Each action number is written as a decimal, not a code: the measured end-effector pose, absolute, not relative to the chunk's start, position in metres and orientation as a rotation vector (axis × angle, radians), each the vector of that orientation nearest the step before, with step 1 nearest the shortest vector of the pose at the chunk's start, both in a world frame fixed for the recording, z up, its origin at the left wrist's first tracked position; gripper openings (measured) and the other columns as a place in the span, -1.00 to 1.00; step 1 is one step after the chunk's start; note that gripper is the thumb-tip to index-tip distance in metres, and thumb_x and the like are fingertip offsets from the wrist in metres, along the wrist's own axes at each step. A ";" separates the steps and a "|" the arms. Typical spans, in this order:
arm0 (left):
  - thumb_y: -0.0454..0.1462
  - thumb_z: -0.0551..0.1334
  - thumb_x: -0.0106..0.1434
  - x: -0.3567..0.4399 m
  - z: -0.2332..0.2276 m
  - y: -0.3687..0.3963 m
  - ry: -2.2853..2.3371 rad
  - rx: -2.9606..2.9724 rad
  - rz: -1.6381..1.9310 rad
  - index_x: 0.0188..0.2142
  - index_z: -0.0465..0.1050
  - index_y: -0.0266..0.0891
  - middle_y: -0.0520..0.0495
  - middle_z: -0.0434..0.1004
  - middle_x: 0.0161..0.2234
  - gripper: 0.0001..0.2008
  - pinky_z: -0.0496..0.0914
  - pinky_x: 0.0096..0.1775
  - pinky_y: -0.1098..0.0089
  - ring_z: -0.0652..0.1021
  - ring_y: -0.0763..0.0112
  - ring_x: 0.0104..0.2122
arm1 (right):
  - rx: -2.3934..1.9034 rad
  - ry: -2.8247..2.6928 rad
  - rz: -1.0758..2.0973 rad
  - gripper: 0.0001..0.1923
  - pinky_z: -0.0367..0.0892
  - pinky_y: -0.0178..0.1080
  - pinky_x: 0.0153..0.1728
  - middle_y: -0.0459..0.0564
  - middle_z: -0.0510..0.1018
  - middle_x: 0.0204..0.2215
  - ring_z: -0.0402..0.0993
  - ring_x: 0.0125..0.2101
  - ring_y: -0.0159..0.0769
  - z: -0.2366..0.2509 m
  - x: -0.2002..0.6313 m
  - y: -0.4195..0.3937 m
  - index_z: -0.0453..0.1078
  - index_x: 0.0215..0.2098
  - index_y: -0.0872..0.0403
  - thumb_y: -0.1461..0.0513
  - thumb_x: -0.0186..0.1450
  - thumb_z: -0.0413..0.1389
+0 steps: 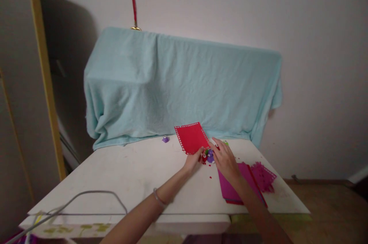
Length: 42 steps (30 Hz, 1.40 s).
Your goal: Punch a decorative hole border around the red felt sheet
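My left hand [193, 162] pinches the red punched paper [191, 137] near the table's [129, 175] far edge; my right hand [225, 159] curls loosely over small craft punches [209, 156]; grip unclear.

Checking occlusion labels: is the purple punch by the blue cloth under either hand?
No. The small purple punch sits alone on the white table, left of the red card, clear of both hands.

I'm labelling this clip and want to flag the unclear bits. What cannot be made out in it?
Head view only:
- Small punches between the left hand and right hand: too small, partly behind fingers.
- Whatever is under the light blue cloth: covered.
- Pink sheets: partly behind the right forearm.
- Red sheet: grip unclear.
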<state>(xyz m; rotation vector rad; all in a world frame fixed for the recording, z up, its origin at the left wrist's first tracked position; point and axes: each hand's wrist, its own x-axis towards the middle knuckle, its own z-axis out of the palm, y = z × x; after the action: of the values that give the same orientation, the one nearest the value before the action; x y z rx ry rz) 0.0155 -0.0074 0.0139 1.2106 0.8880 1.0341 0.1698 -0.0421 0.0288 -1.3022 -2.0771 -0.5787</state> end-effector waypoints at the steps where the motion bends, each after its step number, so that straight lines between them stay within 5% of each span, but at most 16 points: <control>1: 0.12 0.18 0.15 0.016 0.016 -0.008 0.877 1.213 1.048 -0.54 0.40 -0.29 -0.09 0.46 -0.62 -0.51 0.41 -0.39 0.32 0.49 0.34 -0.56 | -1.282 -2.079 -0.592 -0.47 0.20 0.07 0.13 0.12 0.32 0.17 0.24 0.14 -0.07 0.028 0.170 -0.045 0.26 0.20 0.01 0.41 0.29 -0.06; 6: 0.12 0.18 0.13 0.000 0.020 -0.031 0.771 1.202 0.939 -0.48 0.38 -0.28 0.07 0.33 -0.66 -0.53 0.27 -0.55 0.46 0.31 0.54 -0.71 | -1.112 -2.110 -0.573 -0.68 0.27 0.06 0.07 0.11 0.52 -0.02 0.39 0.01 -0.09 0.015 0.166 -0.064 0.45 -0.03 0.05 0.38 0.34 -0.03; 9: 0.18 0.09 0.16 -0.023 0.017 -0.066 0.707 1.184 0.691 -0.40 0.40 -0.28 -0.03 0.46 -0.47 -0.46 0.27 -0.61 0.46 0.35 0.55 -0.70 | -1.093 -2.142 -0.549 -0.70 0.30 0.05 0.04 0.11 0.55 -0.08 0.43 -0.05 -0.10 -0.004 0.158 -0.084 0.45 -0.07 0.07 0.40 0.34 -0.03; 12: 0.14 0.07 0.21 -0.050 0.013 -0.107 0.730 1.348 0.490 -0.38 0.39 -0.29 -0.06 0.48 -0.47 -0.49 0.24 -0.64 0.46 0.35 0.53 -0.71 | -1.142 -2.187 -0.442 -0.71 0.35 -0.03 -0.03 0.10 0.56 -0.14 0.44 -0.10 -0.11 -0.023 0.149 -0.104 0.45 -0.11 0.09 0.43 0.31 -0.02; 15: -0.03 0.13 0.28 -0.075 0.015 -0.131 0.842 1.861 0.712 -0.36 0.42 -0.26 -0.04 0.47 -0.48 -0.66 0.35 -0.45 0.43 0.43 0.45 -0.53 | -1.175 -2.210 -0.340 -0.72 0.39 -0.08 -0.11 0.08 0.56 -0.22 0.46 -0.18 -0.14 -0.034 0.144 -0.118 0.44 -0.16 0.08 0.44 0.31 -0.03; 17: -0.13 0.12 0.31 -0.089 0.018 -0.131 0.911 2.288 0.881 -0.27 0.45 -0.23 -0.13 0.50 -0.30 -0.77 0.39 -0.19 0.31 0.48 0.29 -0.27 | -1.193 -2.210 -0.288 -0.72 0.39 -0.11 -0.14 0.06 0.56 -0.27 0.47 -0.21 -0.16 -0.036 0.143 -0.124 0.44 -0.18 0.06 0.44 0.32 -0.04; 21: -0.12 0.18 0.30 -0.107 0.015 -0.108 0.930 2.670 0.847 -0.09 0.41 -0.18 -0.18 0.44 -0.09 -0.74 0.36 -0.03 0.20 0.43 0.18 -0.07 | -1.219 -2.193 -0.162 -0.75 0.38 -0.17 -0.19 0.01 0.54 -0.33 0.47 -0.26 -0.20 -0.034 0.146 -0.132 0.43 -0.21 0.03 0.40 0.35 -0.04; 34: -0.22 0.00 0.41 -0.117 -0.009 -0.108 0.929 2.706 0.608 -0.22 0.39 -0.19 -0.05 0.46 -0.25 -0.78 0.35 -0.25 0.44 0.53 0.38 -0.29 | -1.245 -2.276 0.014 -0.80 0.35 -0.11 -0.13 0.03 0.49 -0.26 0.41 -0.19 -0.15 -0.035 0.144 -0.139 0.39 -0.18 0.01 0.37 0.31 0.01; 42: -0.20 0.04 0.40 -0.122 -0.012 -0.099 0.942 2.678 0.612 -0.20 0.39 -0.16 -0.05 0.45 -0.20 -0.82 0.36 -0.21 0.45 0.50 0.37 -0.20 | -1.201 -2.234 0.312 -0.90 0.31 -0.24 -0.15 -0.05 0.49 -0.28 0.40 -0.20 -0.26 -0.028 0.135 -0.124 0.46 -0.24 0.00 0.31 0.31 0.14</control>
<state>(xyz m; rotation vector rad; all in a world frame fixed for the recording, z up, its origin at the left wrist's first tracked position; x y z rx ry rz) -0.1216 -0.0989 -0.0117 2.6777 0.9424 0.6121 0.1351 -0.1237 -0.0282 -1.2015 -2.2343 0.3116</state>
